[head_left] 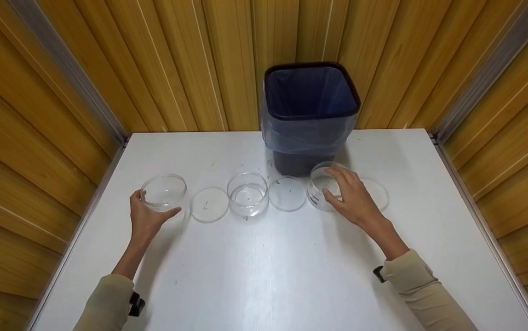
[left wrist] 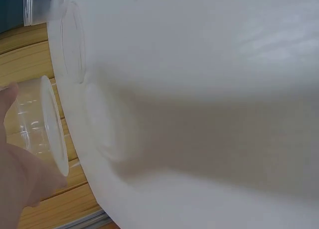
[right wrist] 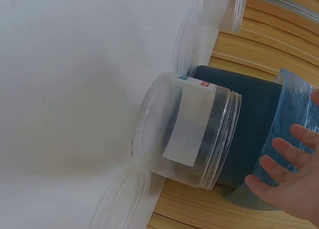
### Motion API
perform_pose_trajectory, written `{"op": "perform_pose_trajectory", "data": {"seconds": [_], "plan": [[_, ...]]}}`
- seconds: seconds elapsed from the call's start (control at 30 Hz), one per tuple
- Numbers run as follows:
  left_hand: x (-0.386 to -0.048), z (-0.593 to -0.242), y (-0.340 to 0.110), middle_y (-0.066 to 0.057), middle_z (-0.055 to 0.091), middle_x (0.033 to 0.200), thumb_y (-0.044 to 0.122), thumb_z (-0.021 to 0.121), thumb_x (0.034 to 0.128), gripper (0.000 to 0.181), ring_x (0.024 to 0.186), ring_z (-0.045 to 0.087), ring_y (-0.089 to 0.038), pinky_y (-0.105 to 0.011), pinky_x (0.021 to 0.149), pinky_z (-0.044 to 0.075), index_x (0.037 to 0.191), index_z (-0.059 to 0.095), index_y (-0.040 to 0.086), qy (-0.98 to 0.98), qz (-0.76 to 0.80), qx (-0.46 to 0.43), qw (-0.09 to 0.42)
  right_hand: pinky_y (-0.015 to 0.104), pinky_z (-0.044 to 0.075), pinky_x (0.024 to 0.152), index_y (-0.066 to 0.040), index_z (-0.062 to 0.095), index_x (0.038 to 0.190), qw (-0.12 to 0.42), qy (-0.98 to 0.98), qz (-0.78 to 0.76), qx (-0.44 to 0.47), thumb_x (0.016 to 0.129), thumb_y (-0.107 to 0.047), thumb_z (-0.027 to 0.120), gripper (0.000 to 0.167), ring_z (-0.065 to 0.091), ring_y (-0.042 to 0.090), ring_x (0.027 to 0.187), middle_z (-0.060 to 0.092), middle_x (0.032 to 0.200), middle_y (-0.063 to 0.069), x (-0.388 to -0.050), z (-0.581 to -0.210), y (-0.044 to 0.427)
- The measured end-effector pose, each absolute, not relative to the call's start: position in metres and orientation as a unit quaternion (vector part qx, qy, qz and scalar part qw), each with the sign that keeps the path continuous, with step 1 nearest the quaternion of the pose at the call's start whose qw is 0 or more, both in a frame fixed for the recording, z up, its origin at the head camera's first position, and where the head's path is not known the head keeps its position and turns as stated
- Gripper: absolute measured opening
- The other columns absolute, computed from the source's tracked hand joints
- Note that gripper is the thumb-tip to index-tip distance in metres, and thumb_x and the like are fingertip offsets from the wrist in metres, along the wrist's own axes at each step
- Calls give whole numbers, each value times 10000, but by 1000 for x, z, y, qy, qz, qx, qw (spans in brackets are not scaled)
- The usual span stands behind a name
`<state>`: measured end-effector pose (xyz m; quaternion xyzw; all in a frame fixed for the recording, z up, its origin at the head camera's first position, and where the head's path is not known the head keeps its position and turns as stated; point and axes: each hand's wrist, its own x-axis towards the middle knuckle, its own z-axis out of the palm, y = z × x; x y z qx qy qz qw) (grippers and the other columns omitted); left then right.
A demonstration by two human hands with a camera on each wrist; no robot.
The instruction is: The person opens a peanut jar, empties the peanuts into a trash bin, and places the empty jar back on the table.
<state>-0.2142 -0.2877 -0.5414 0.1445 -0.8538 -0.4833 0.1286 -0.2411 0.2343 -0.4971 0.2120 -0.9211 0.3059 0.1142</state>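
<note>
At the left, my left hand [head_left: 146,219] grips a clear plastic jar [head_left: 164,184], thumb on the near side and fingers round its far left. In the left wrist view this jar [left wrist: 37,122] is off the table. My right hand [head_left: 357,198] is over the right-hand clear jar [head_left: 315,195], fingers spread. The right wrist view shows that jar [right wrist: 187,129] standing upright with a white label, the fingers apart from its threaded rim. Between the hands stands a middle clear jar [head_left: 248,197], open at the top.
Round clear lids lie flat between the jars: a left lid [head_left: 209,205], a middle lid [head_left: 288,194] and a right lid [head_left: 378,193] partly behind my right hand. A lined trash bin [head_left: 307,138] stands at the back of the white table [head_left: 245,276]. Wood-patterned walls surround it.
</note>
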Motion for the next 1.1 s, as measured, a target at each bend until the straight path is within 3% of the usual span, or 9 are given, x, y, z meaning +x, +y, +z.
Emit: {"op": "perform_pose_trajectory", "data": {"seconds": [0.2,0.83,0.97,1.1], "plan": [[-210,-556,-291,-318,256,1527,148,947,686,1175,1445,279,-476,-530,1212,267,1514,153,-102,-848,-485,165,138,574,334,1139,-62,517,1432,123,-919,304,219,997,-299,627,508,400,378,1398,481,1491,170,-238,-500,233],[-211,-575,-278,-324,157,1609,53,895,719,1225,1507,169,-469,-489,1253,166,1568,19,-59,-832,-514,187,94,596,326,1149,-45,508,1445,96,-922,323,189,994,-291,646,532,375,392,1417,468,1505,169,-236,-508,238],[-211,-573,-280,-304,133,1625,97,910,721,1295,1520,143,-451,-480,1259,148,1588,-43,-33,-836,-512,175,87,603,331,1139,-46,509,1444,100,-922,323,187,990,-272,652,527,381,401,1406,466,1507,177,-235,-509,239],[-212,-569,-281,-301,70,1637,255,858,819,1272,1525,94,-461,-522,1253,141,1584,-119,-25,-844,-502,173,75,601,330,1139,-45,505,1445,108,-923,314,193,993,-266,646,523,386,404,1402,457,1514,184,-236,-508,240]]}}
